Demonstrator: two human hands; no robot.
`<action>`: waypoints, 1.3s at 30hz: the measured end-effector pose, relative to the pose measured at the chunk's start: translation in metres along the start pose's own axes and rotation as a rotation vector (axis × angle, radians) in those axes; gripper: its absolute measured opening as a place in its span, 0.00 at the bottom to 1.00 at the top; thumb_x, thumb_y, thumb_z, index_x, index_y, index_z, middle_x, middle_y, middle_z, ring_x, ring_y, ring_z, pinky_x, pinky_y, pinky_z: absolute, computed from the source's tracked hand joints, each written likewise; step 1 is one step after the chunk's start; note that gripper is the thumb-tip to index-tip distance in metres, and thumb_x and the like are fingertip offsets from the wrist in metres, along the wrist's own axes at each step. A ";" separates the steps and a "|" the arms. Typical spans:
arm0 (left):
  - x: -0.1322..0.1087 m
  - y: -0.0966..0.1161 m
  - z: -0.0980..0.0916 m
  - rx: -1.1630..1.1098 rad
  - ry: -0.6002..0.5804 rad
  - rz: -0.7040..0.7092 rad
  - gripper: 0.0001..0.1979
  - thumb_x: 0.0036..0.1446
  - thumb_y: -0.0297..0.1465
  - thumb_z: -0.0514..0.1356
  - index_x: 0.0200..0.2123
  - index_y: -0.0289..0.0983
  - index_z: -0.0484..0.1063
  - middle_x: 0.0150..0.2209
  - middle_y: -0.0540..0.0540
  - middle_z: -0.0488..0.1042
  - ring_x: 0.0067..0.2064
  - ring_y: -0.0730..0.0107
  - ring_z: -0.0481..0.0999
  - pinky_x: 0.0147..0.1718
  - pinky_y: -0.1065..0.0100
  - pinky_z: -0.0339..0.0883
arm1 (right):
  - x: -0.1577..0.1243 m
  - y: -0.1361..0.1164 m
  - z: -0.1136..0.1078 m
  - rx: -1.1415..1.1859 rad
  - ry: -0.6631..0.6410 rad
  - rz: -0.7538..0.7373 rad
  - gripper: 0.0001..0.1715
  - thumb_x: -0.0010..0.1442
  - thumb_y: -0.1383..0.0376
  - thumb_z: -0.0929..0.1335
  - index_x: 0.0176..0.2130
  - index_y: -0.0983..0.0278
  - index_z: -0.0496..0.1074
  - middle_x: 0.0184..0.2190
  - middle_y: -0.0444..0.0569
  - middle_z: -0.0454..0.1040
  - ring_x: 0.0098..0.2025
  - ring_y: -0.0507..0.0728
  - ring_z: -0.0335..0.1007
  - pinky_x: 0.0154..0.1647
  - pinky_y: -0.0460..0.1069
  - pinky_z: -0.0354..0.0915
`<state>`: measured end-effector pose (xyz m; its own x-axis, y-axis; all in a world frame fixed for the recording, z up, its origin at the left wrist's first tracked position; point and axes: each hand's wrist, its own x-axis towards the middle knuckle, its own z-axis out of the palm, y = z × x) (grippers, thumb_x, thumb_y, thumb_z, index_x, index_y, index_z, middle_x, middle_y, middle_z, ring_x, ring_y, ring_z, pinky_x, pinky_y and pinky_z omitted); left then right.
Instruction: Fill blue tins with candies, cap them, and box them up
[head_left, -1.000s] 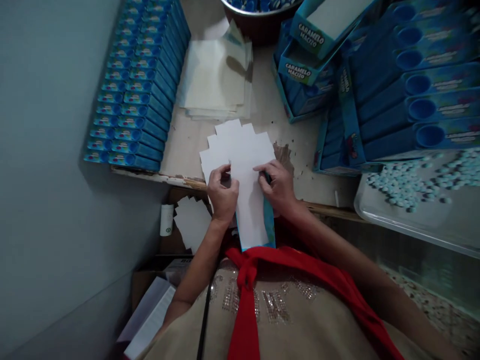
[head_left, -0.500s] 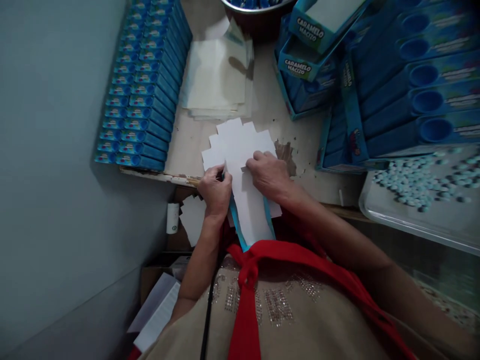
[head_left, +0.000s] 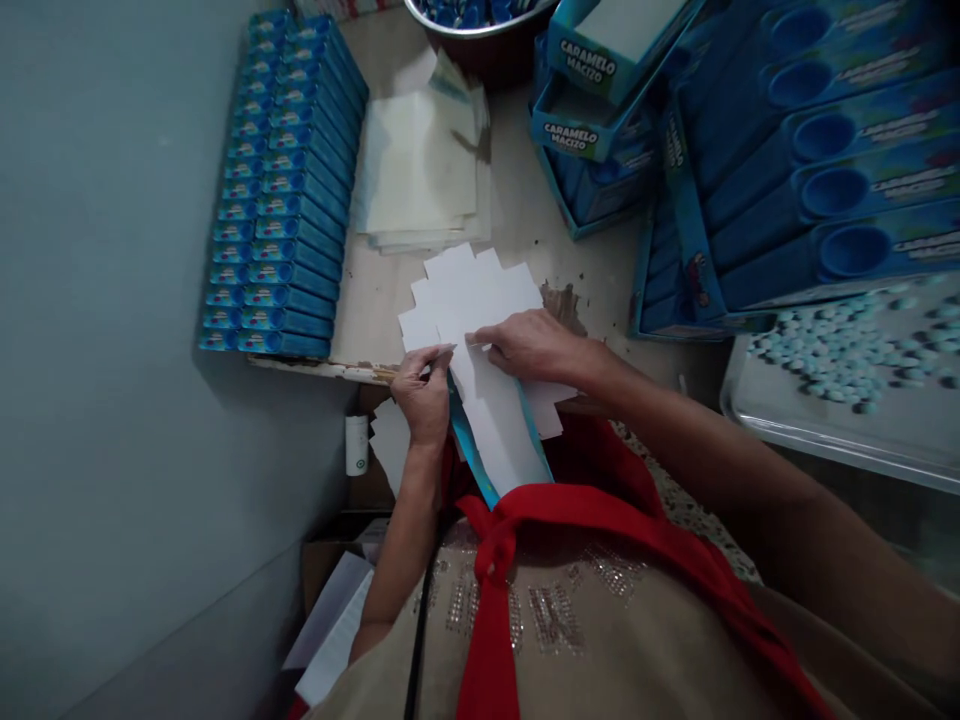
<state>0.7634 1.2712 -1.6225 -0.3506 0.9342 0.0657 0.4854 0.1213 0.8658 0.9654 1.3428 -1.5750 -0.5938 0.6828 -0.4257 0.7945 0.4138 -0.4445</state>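
Note:
A white cardboard blank (head_left: 499,420) with blue printed edges lies in front of me, its near end against my red apron. Beneath its far part, several more white blanks (head_left: 480,275) are fanned out with stepped corners. My left hand (head_left: 424,395) pinches the left edge of the top blank between thumb and forefinger. From the right, my right hand (head_left: 532,345) reaches over the blank, forefinger stretched along a small flap, thumb under it and other fingers curled. The flap is partly hidden by the fingers.
Blue boxes (head_left: 292,210) stand in a tall double stack at left. Pale paper sheets (head_left: 420,165) lie behind the blanks. More blue boxes (head_left: 810,190) fill display trays at right, above a clear tray (head_left: 810,430) of small pale candies. A metal bowl (head_left: 495,40) sits at the back.
My right forefinger has stretched out and moved left across the blank, toward my left fingertips. My left hand has shifted slightly left and down. The view has shifted a little.

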 end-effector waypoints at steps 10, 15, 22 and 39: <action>-0.017 0.004 -0.003 -0.137 -0.145 -0.043 0.23 0.69 0.52 0.68 0.53 0.39 0.86 0.50 0.39 0.86 0.54 0.54 0.86 0.58 0.57 0.80 | -0.014 -0.003 0.067 0.353 0.456 0.223 0.23 0.78 0.61 0.62 0.65 0.66 0.72 0.53 0.61 0.82 0.54 0.66 0.79 0.53 0.54 0.70; -0.033 0.005 0.006 0.010 -0.094 0.010 0.24 0.72 0.55 0.64 0.47 0.40 0.84 0.60 0.37 0.77 0.63 0.53 0.80 0.65 0.56 0.75 | -0.028 0.001 0.086 0.403 0.617 0.106 0.21 0.79 0.60 0.60 0.60 0.60 0.77 0.55 0.58 0.77 0.55 0.63 0.76 0.54 0.53 0.72; -0.028 0.009 0.020 -0.265 -0.047 -0.154 0.30 0.72 0.62 0.60 0.40 0.40 0.77 0.41 0.44 0.80 0.45 0.61 0.82 0.48 0.64 0.78 | -0.028 -0.007 0.082 0.376 0.655 0.047 0.26 0.77 0.65 0.60 0.67 0.64 0.74 0.56 0.61 0.78 0.58 0.65 0.75 0.59 0.56 0.72; -0.024 0.009 0.037 -0.421 0.072 -0.033 0.26 0.73 0.56 0.64 0.36 0.40 0.76 0.41 0.45 0.85 0.50 0.61 0.87 0.57 0.59 0.79 | -0.030 -0.001 0.095 0.554 0.723 0.127 0.14 0.72 0.60 0.68 0.51 0.61 0.80 0.45 0.56 0.86 0.43 0.63 0.82 0.49 0.56 0.75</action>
<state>0.8064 1.2624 -1.6345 -0.4231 0.9043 0.0563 0.1092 -0.0108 0.9940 0.9702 1.2653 -1.6366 -0.1335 0.9909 0.0166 0.5632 0.0897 -0.8214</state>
